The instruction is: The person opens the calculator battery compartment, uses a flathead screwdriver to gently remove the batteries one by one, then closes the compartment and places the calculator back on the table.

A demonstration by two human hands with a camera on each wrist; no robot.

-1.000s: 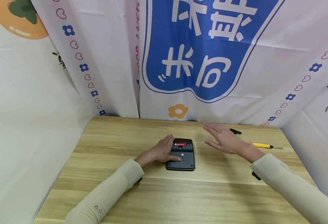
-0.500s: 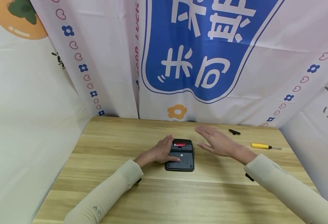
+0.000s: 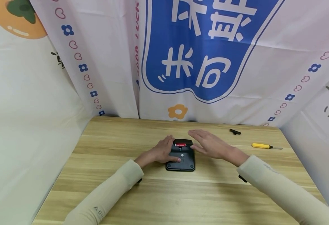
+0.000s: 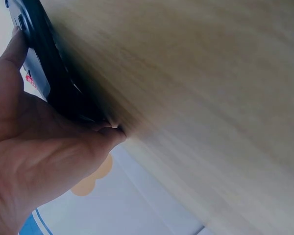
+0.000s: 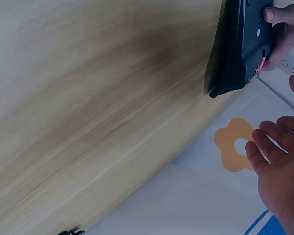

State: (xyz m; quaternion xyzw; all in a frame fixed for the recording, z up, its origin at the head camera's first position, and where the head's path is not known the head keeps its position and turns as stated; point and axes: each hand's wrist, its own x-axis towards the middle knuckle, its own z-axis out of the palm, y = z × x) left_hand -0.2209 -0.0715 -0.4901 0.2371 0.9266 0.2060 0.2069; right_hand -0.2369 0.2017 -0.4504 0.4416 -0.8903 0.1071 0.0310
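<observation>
A black calculator lies face down on the wooden table, its uncovered battery slot at the far end holding a red battery. My left hand grips its left side; the thumb lies on the back and the fingers reach along the edge. In the left wrist view, the fingertips meet the calculator close to the tabletop. My right hand hovers by the far right corner with fingers extended and holds nothing. The right wrist view shows that hand apart from the calculator.
A small black battery cover lies at the back right of the table. In front of it is a yellow-handled screwdriver. A printed curtain hangs along the back edge.
My right hand has moved left, from beside the battery cover to the calculator's far right corner. The left hand and the calculator have stayed in place.
</observation>
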